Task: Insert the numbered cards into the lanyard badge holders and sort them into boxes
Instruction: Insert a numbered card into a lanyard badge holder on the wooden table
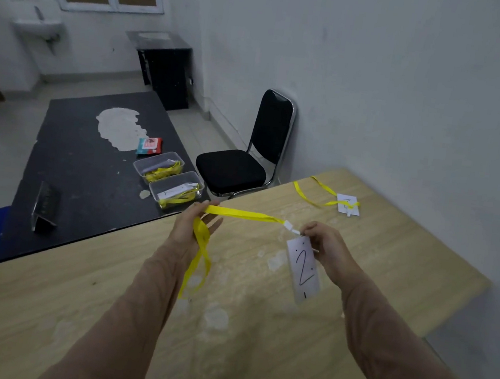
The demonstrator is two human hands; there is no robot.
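Both our hands are apart above the wooden table. Our left hand, fingers straight, carries the yellow lanyard looped over it. Our right hand pinches the top of the badge holder with card "2". Beyond the table's far left edge stand two clear boxes; near its far right corner lies a second badge.

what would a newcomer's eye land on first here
The bright yellow lanyard, stretched taut between the left hand and right hand above the middle of the wooden table. Next comes the badge marked 2, hanging from the right hand's pinch. Then the two clear boxes of more yellow straps on the black table behind.
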